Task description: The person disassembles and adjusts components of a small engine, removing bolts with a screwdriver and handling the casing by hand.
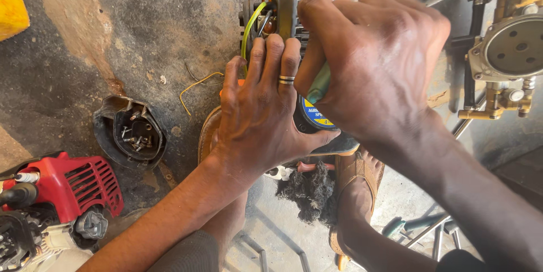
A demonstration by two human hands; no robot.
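My left hand (261, 115), with a ring on one finger, presses flat against a small engine unit (294, 6) that stands on the floor between my feet. My right hand (373, 60) is closed around a green-handled tool (318, 84), most of it hidden under the fingers, held against the same unit. A yellow-green hose (251, 23) curves along the unit's left side. A round blue and yellow label (314, 115) shows under my hands.
A black cover holding screws (130, 132) lies on the concrete at left. A red engine (68, 184) sits at lower left. A brass pump assembly (509, 51) stands at right. A dark rag (310, 191) lies by my sandalled foot (353, 193). A thin yellow wire (195, 88) lies nearby.
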